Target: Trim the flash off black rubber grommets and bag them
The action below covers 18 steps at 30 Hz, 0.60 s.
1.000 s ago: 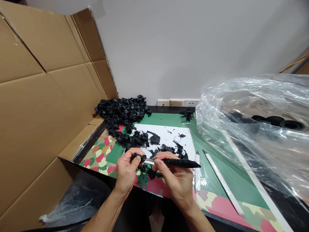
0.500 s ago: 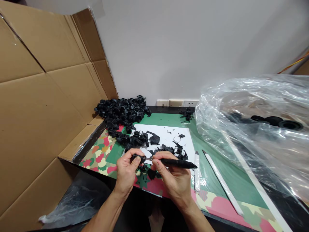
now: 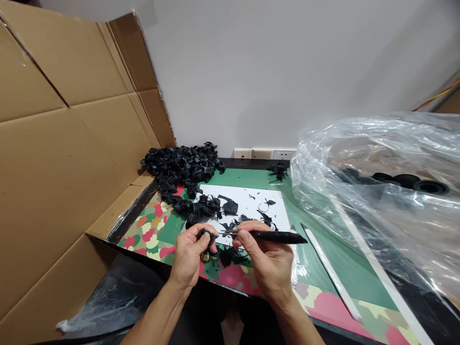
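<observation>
My left hand (image 3: 189,254) pinches a small black rubber part (image 3: 207,235) between thumb and fingers; much of the part is hidden by them. In my right hand (image 3: 269,261) is a black-handled tool (image 3: 278,236) with a thin metal shaft, held like a pen. Its tip points left at the part; whether it touches cannot be made out. Below and behind the hands, black scraps (image 3: 230,256) lie on the mat and on a white sheet (image 3: 244,191). A pile of ribbed black rubber parts (image 3: 183,165) is at the back left.
A cardboard box wall (image 3: 82,129) rises on the left. On the right, a clear plastic bag (image 3: 323,158) holds black round parts (image 3: 431,187). A white-wrapped blade-like stick (image 3: 330,270) lies on the green mat (image 3: 323,230). More black scraps (image 3: 278,171) sit near the wall sockets (image 3: 262,153).
My right hand has drawn back to the right with the tool, leaving more of its shaft showing beside the rubber part. The left hand has barely moved.
</observation>
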Tool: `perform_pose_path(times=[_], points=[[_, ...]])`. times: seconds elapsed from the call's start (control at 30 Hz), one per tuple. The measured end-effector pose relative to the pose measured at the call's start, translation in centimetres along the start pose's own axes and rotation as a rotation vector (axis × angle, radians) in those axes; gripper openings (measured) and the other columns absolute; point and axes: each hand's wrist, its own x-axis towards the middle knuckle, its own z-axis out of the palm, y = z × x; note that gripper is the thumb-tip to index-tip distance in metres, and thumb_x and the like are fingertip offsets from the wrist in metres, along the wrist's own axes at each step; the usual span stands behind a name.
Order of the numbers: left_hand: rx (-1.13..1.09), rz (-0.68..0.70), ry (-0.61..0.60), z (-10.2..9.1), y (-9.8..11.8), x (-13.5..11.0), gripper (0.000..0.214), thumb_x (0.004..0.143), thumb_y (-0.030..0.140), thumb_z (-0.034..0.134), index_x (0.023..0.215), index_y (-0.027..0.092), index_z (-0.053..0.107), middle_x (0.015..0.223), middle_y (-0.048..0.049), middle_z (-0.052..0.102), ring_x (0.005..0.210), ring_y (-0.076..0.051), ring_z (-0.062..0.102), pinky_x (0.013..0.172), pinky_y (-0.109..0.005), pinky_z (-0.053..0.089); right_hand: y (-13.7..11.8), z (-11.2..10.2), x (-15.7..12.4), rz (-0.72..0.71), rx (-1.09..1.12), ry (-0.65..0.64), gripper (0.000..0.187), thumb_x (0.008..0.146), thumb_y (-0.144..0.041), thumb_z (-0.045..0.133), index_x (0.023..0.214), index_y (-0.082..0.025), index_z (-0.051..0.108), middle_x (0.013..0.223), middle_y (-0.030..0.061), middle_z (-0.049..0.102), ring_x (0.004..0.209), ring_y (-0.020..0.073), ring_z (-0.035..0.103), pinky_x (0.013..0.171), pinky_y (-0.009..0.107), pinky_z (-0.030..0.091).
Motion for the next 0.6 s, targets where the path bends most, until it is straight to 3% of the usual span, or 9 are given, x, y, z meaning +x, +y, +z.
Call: perform_pose_path(times=[0.1, 0.23, 0.37, 0.6], points=[[0.014, -0.013, -0.003, 0.1, 0.1, -0.1, 0.020, 0.064, 0.032, 0.076, 0.068, 0.014, 0.070, 0.059, -0.0013, 0.061, 0.048, -0.010, 0.051, 0.049, -0.022, 0.038, -0.4, -0.2, 0.8, -0.018, -0.052, 0.000, 0.016, 0.089, -0.030, 0.055, 0.079, -0.019, 0.061, 0.079, 0.0025, 0.062, 0.074, 0.0166, 0.059, 0.069, 0.030, 0.048], [0.045, 0.017, 0.018, 0.3, 0.2, -0.2, 0.019, 0.063, 0.031, 0.077, 0.068, 0.014, 0.070, 0.067, -0.0021, 0.064, 0.048, -0.009, 0.051, 0.049, -0.021, 0.040, -1.0, 0.2, 1.6, 0.081, -0.241, -0.151, 0.018, 0.088, -0.030, 0.051, 0.081, -0.018, 0.062, 0.069, 0.0004, 0.058, 0.062, 0.0144, 0.054, 0.058, 0.026, 0.044], [0.085, 0.054, 0.049, 0.2, 0.2, -0.2, 0.017, 0.061, 0.029, 0.077, 0.069, 0.015, 0.070, 0.066, -0.0011, 0.064, 0.050, -0.010, 0.051, 0.050, -0.022, 0.042, -1.3, 1.0, 1.9, 0.077, -0.378, -0.278, 0.019, 0.080, -0.025, 0.053, 0.064, -0.018, 0.059, 0.060, -0.0003, 0.057, 0.055, 0.0128, 0.051, 0.052, 0.023, 0.039], [0.120, 0.075, 0.067, 0.3, 0.2, -0.1, 0.011, 0.064, 0.025, 0.073, 0.066, 0.015, 0.070, 0.058, 0.0002, 0.060, 0.050, -0.010, 0.050, 0.050, -0.021, 0.041, -0.9, 1.4, 1.8, 0.305, -0.207, -0.352, 0.016, 0.073, -0.023, 0.054, 0.062, -0.016, 0.062, 0.054, -0.0018, 0.056, 0.049, 0.0106, 0.047, 0.046, 0.021, 0.038]])
